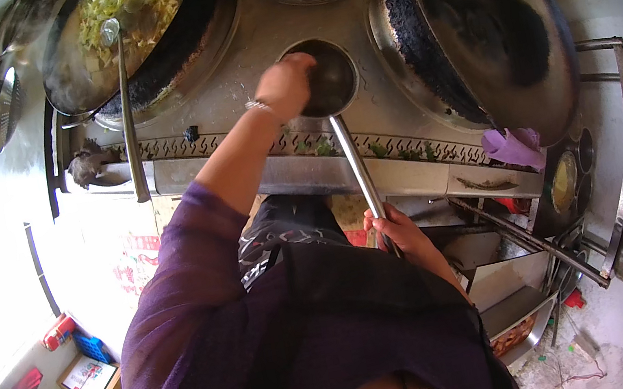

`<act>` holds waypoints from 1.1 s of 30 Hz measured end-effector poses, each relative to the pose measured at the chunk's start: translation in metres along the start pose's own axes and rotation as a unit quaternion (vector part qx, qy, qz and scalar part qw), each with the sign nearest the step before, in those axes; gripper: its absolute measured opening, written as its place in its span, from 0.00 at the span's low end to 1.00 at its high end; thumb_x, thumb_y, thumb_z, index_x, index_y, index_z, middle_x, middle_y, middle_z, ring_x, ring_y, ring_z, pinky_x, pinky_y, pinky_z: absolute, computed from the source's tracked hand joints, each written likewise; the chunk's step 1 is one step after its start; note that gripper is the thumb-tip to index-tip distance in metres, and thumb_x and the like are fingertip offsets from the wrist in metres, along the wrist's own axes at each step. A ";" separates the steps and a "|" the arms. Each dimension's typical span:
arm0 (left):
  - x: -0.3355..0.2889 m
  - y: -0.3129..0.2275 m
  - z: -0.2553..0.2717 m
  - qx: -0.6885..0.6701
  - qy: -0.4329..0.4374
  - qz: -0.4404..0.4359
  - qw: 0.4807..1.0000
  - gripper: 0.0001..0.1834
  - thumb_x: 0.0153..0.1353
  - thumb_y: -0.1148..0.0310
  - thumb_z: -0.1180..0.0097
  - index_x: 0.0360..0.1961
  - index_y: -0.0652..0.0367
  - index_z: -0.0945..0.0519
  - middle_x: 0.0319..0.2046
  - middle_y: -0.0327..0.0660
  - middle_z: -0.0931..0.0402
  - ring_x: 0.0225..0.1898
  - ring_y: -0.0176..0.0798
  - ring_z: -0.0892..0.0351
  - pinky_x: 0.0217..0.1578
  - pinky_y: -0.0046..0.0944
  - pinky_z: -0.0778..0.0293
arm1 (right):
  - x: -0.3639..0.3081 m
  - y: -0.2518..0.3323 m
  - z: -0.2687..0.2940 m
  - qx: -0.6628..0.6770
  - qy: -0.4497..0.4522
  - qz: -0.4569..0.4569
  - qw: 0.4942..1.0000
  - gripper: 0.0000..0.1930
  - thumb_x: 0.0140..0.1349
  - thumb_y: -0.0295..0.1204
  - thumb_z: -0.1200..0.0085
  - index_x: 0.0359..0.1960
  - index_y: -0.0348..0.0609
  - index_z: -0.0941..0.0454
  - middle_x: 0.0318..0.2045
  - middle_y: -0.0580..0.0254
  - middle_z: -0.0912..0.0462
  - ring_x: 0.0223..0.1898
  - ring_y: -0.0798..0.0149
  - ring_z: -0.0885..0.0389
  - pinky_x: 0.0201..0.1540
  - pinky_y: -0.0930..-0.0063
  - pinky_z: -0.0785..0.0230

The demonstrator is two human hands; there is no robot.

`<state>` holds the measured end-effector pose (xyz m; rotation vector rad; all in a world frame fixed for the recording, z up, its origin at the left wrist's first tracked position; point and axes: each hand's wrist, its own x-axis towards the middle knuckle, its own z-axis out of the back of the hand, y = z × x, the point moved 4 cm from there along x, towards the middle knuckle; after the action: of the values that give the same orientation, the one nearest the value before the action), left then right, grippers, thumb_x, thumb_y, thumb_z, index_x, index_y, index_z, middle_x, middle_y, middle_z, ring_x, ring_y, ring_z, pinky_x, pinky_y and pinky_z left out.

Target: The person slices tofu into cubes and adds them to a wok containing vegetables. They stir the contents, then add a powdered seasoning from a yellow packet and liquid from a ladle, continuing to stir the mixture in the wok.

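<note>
A large metal ladle spans the space between my two hands, its deep round bowl over the steel stove top and its long handle pointing back at me. Low beside my body, my right hand is wrapped round the handle's near part. My left hand reaches over the left rim of the bowl, its fingers curled together. What they pinch, if anything, is hidden. The bowl looks dark inside, and I cannot make out its contents.
At the far left a wok holds chopped cabbage, with a second ladle resting in it. On the right a blackened wok sits tilted. A purple cloth hangs by its rim. A slotted drain edges the stove.
</note>
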<state>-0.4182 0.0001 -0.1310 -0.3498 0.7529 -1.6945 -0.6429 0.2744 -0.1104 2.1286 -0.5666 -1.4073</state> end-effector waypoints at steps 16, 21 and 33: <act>0.035 -0.015 -0.028 0.198 0.083 -0.010 0.977 0.23 0.56 0.71 0.49 0.53 0.38 0.20 0.53 0.45 0.26 0.56 0.51 0.26 0.55 0.48 0.28 | 0.007 -0.008 0.000 -0.012 -0.016 0.023 1.000 0.15 0.68 0.36 0.52 0.52 0.43 0.32 0.39 0.64 0.24 0.18 0.74 0.29 0.22 0.78 0.34; 0.031 -0.017 -0.028 0.163 0.090 -0.027 0.982 0.32 0.51 0.63 0.42 0.61 0.51 0.28 0.60 0.53 0.34 0.62 0.57 0.35 0.63 0.47 0.36 | 0.004 -0.003 -0.001 -0.010 0.011 0.049 0.999 0.15 0.68 0.38 0.53 0.50 0.43 0.32 0.39 0.64 0.25 0.21 0.74 0.29 0.24 0.78 0.34; 0.046 -0.011 -0.052 0.136 0.160 0.035 0.977 0.35 0.50 0.59 0.39 0.63 0.46 0.29 0.62 0.51 0.34 0.59 0.54 0.28 0.60 0.46 0.31 | 0.005 0.001 -0.006 0.013 0.010 0.016 1.000 0.14 0.69 0.37 0.53 0.50 0.42 0.31 0.38 0.64 0.25 0.24 0.75 0.29 0.29 0.78 0.33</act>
<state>-0.4699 -0.0270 -0.1705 0.1427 0.7414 -1.7795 -0.6356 0.2714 -0.1115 2.1421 -0.6123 -1.3659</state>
